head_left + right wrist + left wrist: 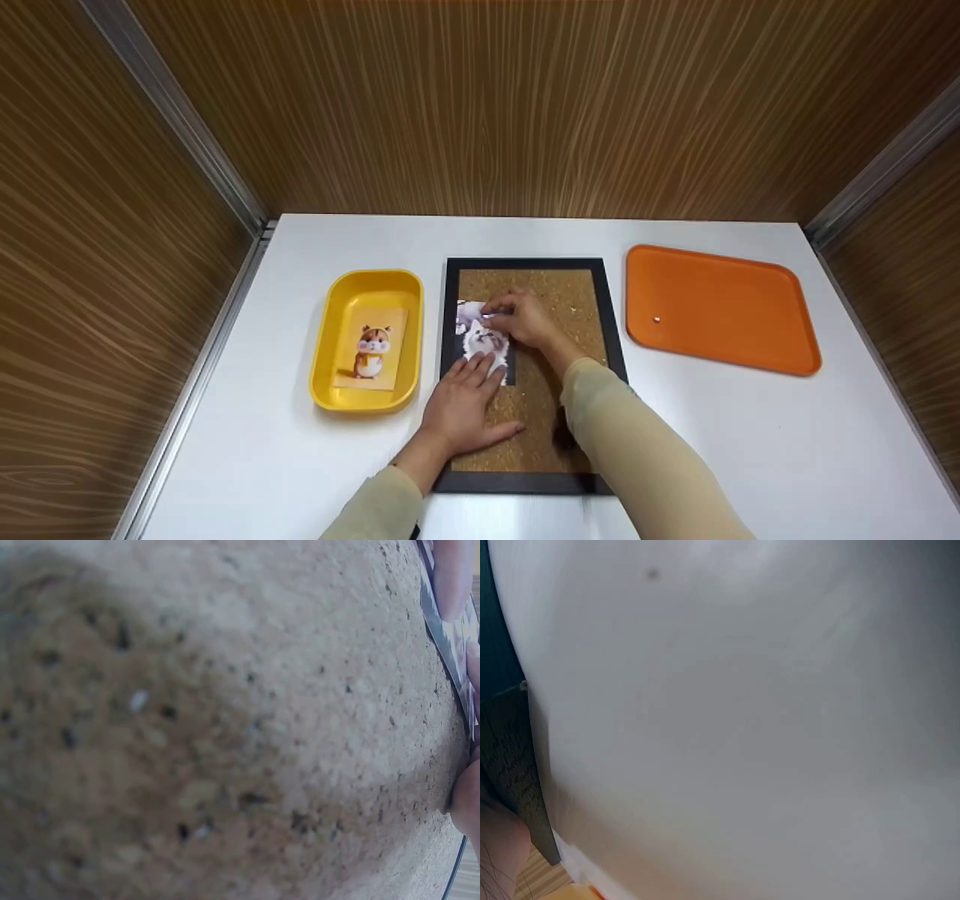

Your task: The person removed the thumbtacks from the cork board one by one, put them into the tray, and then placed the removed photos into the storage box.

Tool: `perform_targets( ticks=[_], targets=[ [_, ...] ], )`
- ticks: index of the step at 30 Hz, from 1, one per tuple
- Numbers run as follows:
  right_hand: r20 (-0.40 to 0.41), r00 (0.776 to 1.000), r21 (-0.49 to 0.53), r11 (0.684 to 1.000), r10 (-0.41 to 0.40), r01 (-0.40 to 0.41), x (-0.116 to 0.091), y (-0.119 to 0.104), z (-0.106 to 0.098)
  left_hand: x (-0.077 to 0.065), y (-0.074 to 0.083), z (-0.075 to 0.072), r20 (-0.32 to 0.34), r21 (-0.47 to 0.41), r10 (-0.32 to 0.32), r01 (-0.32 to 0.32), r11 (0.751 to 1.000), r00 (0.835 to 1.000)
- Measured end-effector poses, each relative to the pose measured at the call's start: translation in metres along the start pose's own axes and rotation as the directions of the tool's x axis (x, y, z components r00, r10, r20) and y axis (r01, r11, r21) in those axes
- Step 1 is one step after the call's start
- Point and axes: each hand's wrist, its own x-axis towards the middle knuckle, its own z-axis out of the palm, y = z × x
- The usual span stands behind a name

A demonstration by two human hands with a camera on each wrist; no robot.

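A photo card of a white kitten (484, 341) lies on a black-framed cork board (555, 300), near its left side. My left hand (465, 405) rests spread on the board, fingertips pressing the card's lower part and thumb out on the cork. At the card's top, my right hand (525, 319) pinches a small light thing that looks like a pin, mostly hidden by thumb and forefinger. The right wrist view has fingers (454, 577) at its right edge, over the card (450, 637). In the left wrist view, only part of a hand (502, 851) shows beside the board's edge (514, 765).
Left of the board stands a yellow tray (321, 360) with a hamster picture card (371, 352) inside. To the right lies an orange tray (727, 315) bearing one small silvery pin (656, 320). Wood-grain panels (480, 112) rise behind and at both sides of the white table (255, 450).
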Motion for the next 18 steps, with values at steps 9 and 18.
perform_targets(
  ticks=[9,18],
  targets=[
    [0.002,0.999,-0.012,0.999,0.048,-0.048,0.0004,-0.0006,-0.0006,0.0001,0.0004,0.0001,0.000,0.013,0.002,-0.002,1.000,1.000],
    [-0.002,1.000,0.046,0.999,0.020,-0.020,0.0009,0.0007,-0.0007,0.0003,0.0004,-0.0007,0.008,0.017,-0.001,0.001,1.000,1.000]
  ],
)
